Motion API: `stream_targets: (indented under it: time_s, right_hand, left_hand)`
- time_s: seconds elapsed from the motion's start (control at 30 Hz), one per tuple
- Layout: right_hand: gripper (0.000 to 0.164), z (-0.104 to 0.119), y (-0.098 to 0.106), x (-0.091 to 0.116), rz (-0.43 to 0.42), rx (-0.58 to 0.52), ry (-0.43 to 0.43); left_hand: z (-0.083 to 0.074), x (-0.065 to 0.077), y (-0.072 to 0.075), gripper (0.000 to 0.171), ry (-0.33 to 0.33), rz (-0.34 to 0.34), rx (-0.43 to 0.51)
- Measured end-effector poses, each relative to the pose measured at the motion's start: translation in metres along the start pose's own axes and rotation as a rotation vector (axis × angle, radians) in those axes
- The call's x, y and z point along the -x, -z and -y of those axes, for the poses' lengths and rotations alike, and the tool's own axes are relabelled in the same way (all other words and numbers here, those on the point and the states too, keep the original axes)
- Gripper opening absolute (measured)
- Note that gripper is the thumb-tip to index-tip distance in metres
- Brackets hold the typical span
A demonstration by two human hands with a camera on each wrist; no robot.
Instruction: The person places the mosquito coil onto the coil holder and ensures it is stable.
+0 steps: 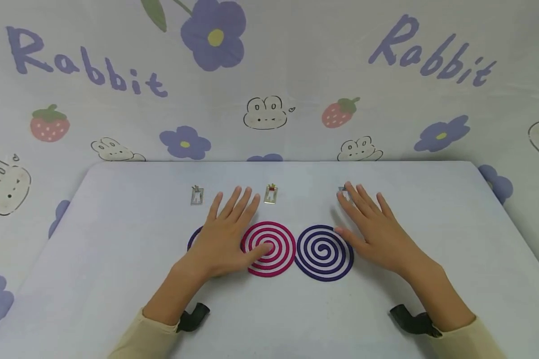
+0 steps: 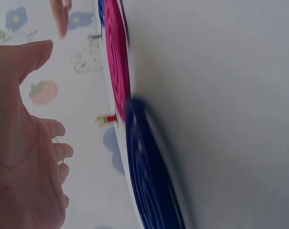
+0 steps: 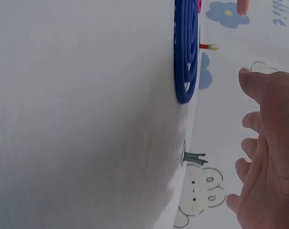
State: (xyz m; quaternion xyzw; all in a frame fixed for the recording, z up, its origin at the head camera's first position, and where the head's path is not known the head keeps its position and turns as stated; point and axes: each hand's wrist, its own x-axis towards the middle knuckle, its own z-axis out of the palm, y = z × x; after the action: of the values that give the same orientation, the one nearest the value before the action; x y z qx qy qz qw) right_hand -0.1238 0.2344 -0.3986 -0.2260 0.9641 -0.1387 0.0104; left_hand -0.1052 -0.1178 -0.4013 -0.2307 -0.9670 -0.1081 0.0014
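Three spiral mosquito coils lie side by side on the white table. The pink coil (image 1: pixel 280 249) is in the middle, a dark blue coil (image 1: pixel 325 252) is at its right, and another dark blue coil (image 2: pixel 147 171) at the left is mostly hidden in the head view by my left hand (image 1: pixel 222 242). That hand hovers palm down, fingers spread, thumb over the pink coil. My right hand (image 1: pixel 379 237) also hovers with straight fingers, its thumb by the right blue coil's edge. In both wrist views the palms appear raised off the table, holding nothing.
Behind the coils stand three small metal coil stands: a silver one (image 1: pixel 197 195) at left, a gold one with a red part (image 1: pixel 271 194) in the middle, and one (image 1: pixel 343 190) at right partly covered by right fingertips. A printed cloth (image 1: pixel 296 60) hangs behind the table (image 1: pixel 94 224).
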Motion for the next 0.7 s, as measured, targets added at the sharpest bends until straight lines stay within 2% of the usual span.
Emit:
stream_targets:
  time_s: [0.13, 0.37, 0.7]
  right_hand:
    - [0.077, 0.006, -0.003, 0.002, 0.02, -0.008, 0.02]
    - [0.074, 0.011, -0.007, 0.0, 0.029, -0.032, 0.061]
    - [0.066, 0.012, -0.009, 0.001, 0.037, -0.065, 0.109]
  left_hand:
    - [-0.016, -0.009, -0.003, 0.101, -0.044, 0.051, 0.049]
    - [-0.038, -0.022, -0.006, 0.102, -0.078, 0.115, 0.071]
    - [-0.068, -0.039, -0.007, 0.097, -0.132, 0.206, 0.028]
